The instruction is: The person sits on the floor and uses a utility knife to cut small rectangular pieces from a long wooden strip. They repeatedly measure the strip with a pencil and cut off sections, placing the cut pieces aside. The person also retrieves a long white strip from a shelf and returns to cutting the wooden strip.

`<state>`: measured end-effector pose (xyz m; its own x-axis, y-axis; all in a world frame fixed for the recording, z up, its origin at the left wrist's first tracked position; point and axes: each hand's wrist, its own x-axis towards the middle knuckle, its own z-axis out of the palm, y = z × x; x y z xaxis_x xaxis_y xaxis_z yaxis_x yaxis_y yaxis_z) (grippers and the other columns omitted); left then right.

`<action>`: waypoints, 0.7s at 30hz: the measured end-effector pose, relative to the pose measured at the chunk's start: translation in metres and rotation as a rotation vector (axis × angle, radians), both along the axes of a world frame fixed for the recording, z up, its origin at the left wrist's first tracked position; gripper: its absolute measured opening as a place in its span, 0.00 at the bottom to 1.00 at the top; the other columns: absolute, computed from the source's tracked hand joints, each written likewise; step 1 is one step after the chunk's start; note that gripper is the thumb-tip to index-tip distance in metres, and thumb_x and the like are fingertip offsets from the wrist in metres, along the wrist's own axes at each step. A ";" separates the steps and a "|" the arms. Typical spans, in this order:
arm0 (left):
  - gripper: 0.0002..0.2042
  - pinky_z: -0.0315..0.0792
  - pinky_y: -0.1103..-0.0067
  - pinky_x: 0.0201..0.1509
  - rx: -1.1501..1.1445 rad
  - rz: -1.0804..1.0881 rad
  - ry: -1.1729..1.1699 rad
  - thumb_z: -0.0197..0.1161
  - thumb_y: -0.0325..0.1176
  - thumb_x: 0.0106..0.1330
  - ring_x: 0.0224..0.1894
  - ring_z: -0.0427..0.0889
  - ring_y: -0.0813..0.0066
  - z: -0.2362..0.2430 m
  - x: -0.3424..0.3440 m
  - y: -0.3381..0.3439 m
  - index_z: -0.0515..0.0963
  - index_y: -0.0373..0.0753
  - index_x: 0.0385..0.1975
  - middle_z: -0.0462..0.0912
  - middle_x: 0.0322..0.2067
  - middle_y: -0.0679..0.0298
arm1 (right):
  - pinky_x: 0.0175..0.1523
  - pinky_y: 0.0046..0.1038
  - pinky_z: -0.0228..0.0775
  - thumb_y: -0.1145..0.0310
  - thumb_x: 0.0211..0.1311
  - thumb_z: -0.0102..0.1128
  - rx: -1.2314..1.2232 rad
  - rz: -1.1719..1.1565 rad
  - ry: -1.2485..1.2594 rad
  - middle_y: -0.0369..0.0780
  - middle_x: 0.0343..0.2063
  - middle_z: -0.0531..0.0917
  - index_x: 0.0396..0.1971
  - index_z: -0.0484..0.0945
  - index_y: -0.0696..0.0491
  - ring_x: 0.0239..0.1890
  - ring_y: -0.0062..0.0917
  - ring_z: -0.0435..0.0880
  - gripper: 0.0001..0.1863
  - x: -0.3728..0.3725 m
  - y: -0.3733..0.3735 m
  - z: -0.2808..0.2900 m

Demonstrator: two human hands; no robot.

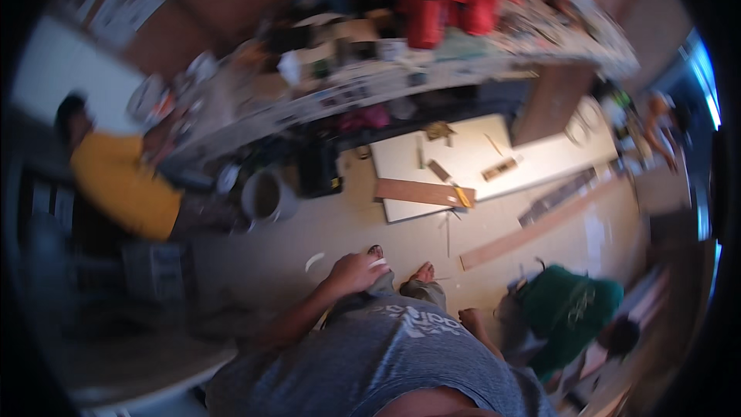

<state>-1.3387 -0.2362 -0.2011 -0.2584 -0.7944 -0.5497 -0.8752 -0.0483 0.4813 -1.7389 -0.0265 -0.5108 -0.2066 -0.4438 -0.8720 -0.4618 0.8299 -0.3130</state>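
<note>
My left hand (356,272) is in front of my grey shirt, its fingers curled round a small white strip (378,262) whose kind I cannot make out. Low by my right side is my right hand (468,316), small and blurred; its finger pose does not show clearly. Beyond my bare feet, a large white board (544,161) lies on the floor. A brown wooden plank (415,191) rests on its near left part, with a yellow-handled tool (464,197) at the plank's right end. Short wooden pieces (499,169) lie on the board too.
A cluttered workbench (347,98) with red bags (471,0) runs along the back. A whitish bucket (289,201) stands at left near a person in yellow (123,177). A long plank (532,229) lies at right; a person in green (571,301) is close on my right.
</note>
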 end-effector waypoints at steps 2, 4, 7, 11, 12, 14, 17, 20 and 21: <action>0.25 0.80 0.56 0.51 -0.008 0.067 -0.013 0.61 0.57 0.73 0.44 0.88 0.42 0.012 0.014 0.015 0.86 0.38 0.41 0.88 0.39 0.44 | 0.28 0.37 0.78 0.63 0.66 0.61 -0.046 0.043 -0.029 0.42 0.23 0.85 0.33 0.85 0.60 0.22 0.32 0.86 0.14 -0.004 -0.018 0.019; 0.24 0.80 0.56 0.51 -0.058 0.137 0.008 0.62 0.57 0.73 0.44 0.88 0.42 0.019 0.034 0.026 0.86 0.37 0.41 0.89 0.39 0.44 | 0.25 0.36 0.76 0.65 0.67 0.61 -0.088 0.049 -0.029 0.40 0.23 0.83 0.35 0.84 0.59 0.21 0.30 0.85 0.12 0.002 -0.041 0.029; 0.25 0.79 0.56 0.50 -0.074 0.252 0.056 0.62 0.57 0.73 0.44 0.88 0.43 0.022 0.078 0.050 0.86 0.37 0.40 0.88 0.37 0.46 | 0.24 0.35 0.76 0.66 0.67 0.61 -0.078 0.017 -0.004 0.39 0.23 0.82 0.37 0.84 0.59 0.21 0.29 0.84 0.11 0.010 -0.087 0.031; 0.25 0.78 0.56 0.49 -0.092 0.493 0.165 0.61 0.57 0.73 0.43 0.87 0.43 0.010 0.154 0.085 0.85 0.35 0.39 0.88 0.36 0.45 | 0.24 0.34 0.79 0.65 0.66 0.61 -0.083 0.074 0.135 0.40 0.24 0.86 0.34 0.86 0.59 0.22 0.29 0.86 0.12 0.042 -0.160 0.029; 0.26 0.78 0.56 0.48 -0.126 0.572 0.221 0.62 0.57 0.73 0.43 0.87 0.42 0.007 0.175 0.095 0.85 0.35 0.39 0.88 0.36 0.45 | 0.24 0.34 0.79 0.65 0.66 0.61 -0.095 0.111 0.162 0.41 0.24 0.86 0.34 0.86 0.60 0.22 0.30 0.86 0.12 0.057 -0.181 0.030; 0.26 0.78 0.57 0.48 -0.155 0.721 0.303 0.62 0.58 0.73 0.43 0.86 0.41 0.004 0.217 0.117 0.84 0.35 0.38 0.87 0.36 0.44 | 0.24 0.35 0.81 0.65 0.66 0.60 -0.076 0.254 0.223 0.42 0.23 0.86 0.32 0.86 0.60 0.22 0.31 0.87 0.13 0.098 -0.219 0.034; 0.22 0.79 0.68 0.49 -0.152 0.873 0.310 0.68 0.48 0.71 0.39 0.89 0.63 0.007 0.287 0.144 0.84 0.34 0.50 0.89 0.36 0.50 | 0.26 0.33 0.81 0.64 0.66 0.60 -0.133 0.248 0.131 0.41 0.25 0.87 0.31 0.85 0.58 0.23 0.29 0.87 0.12 0.188 -0.260 0.037; 0.21 0.78 0.69 0.51 -0.311 1.071 0.428 0.70 0.47 0.69 0.42 0.88 0.66 0.016 0.342 0.171 0.85 0.32 0.47 0.89 0.39 0.51 | 0.27 0.31 0.78 0.62 0.68 0.62 -0.091 0.365 -0.033 0.39 0.32 0.87 0.46 0.83 0.55 0.26 0.27 0.86 0.14 0.293 -0.294 0.033; 0.21 0.78 0.69 0.51 -0.344 1.156 0.451 0.70 0.48 0.69 0.43 0.88 0.63 0.019 0.358 0.180 0.85 0.32 0.46 0.89 0.40 0.50 | 0.27 0.29 0.78 0.61 0.68 0.63 -0.103 0.416 -0.056 0.38 0.32 0.87 0.44 0.83 0.55 0.26 0.26 0.86 0.14 0.330 -0.302 0.030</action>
